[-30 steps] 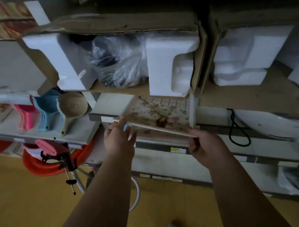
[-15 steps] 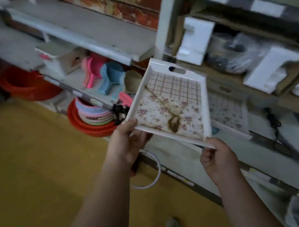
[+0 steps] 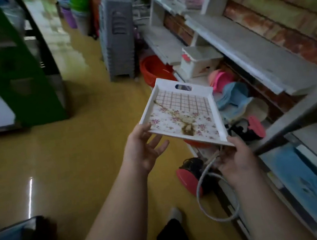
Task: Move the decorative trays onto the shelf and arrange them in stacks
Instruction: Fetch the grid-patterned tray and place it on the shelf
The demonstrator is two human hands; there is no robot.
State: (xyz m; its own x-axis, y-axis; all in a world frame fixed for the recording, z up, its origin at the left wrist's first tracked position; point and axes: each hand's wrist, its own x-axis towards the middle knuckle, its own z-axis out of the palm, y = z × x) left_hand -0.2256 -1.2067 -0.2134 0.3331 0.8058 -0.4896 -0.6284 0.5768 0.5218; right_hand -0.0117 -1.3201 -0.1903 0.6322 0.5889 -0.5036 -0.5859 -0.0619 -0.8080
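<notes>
Tray, frame centre: stiff, light, likely slick-rimmed. My right hand pinches the near corner; left hand spread beneath the left edge.

A glossy yellow floor fills the view from 6 to 10 o'clock. On it, toward 12, stands a tall grey stack of plastic stools; just right of it sits a red basin. At 10 o'clock stands a green cabinet. White shelves run from 12 down to 4 o'clock; the lower board bears a white box and pink and blue scoops.
</notes>
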